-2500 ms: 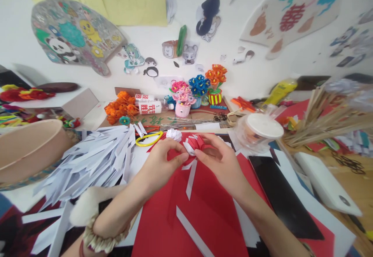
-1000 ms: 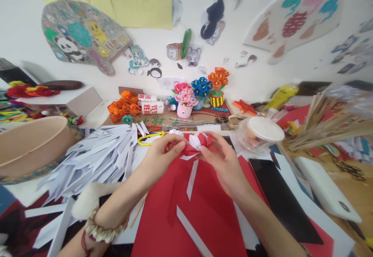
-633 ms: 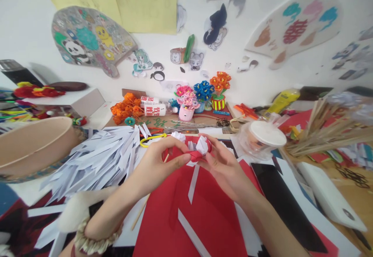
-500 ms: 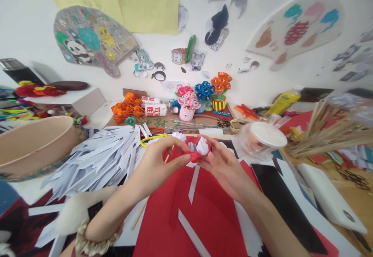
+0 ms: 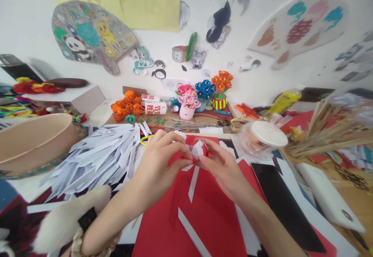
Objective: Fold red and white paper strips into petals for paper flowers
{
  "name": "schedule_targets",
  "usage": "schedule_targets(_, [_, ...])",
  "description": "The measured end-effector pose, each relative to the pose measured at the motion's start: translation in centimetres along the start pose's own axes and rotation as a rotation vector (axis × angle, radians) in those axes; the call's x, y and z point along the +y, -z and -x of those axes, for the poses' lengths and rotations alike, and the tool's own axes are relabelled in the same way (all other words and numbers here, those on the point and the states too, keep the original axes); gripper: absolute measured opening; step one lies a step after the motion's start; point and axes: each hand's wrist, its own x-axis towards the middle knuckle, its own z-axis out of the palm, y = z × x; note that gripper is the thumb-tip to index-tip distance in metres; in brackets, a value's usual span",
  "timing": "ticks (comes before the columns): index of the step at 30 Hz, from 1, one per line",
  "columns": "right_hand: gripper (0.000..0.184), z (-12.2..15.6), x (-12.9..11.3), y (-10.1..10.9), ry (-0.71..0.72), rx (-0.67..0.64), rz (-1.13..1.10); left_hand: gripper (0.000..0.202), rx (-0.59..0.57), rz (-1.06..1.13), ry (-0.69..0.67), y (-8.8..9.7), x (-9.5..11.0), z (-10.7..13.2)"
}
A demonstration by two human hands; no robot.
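Both of my hands pinch a small red and white folded paper flower [image 5: 199, 150] above a red paper sheet [image 5: 198, 206]. My left hand [image 5: 159, 164] grips its left side with thumb and fingers closed. From the right, my right hand [image 5: 223, 167] holds it with fingertips pressed on the paper. A white paper strip [image 5: 192, 179] hangs down from the flower, and another white strip [image 5: 192, 231] lies on the red sheet. A second white paper rosette [image 5: 180, 133] peeks out behind my left fingers.
A heap of cut white paper strips [image 5: 96, 156] lies to the left, beside a tan round box [image 5: 32, 140]. A lidded plastic tub [image 5: 262, 138], a bundle of wooden sticks [image 5: 329, 127] and a black sheet [image 5: 284, 200] sit to the right. Small flower pots [image 5: 201, 96] stand at the back.
My hands have kept turning and pinching the paper flower; my left fingers now cover more of it. The view has shifted slightly to the right and down.
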Motion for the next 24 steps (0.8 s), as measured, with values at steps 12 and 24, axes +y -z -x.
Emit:
schedule_targets(12, [0.034, 0.07, -0.13, 0.26, -0.085, -0.197, 0.026, 0.016, -0.052, 0.221, 0.206, -0.40, -0.40, -0.45])
schedule_targets(24, [0.035, 0.08, -0.21, 0.17, -0.174, -0.329, -0.044, 0.015, -0.148, 0.537, 0.380, -0.32, -0.14, -0.61])
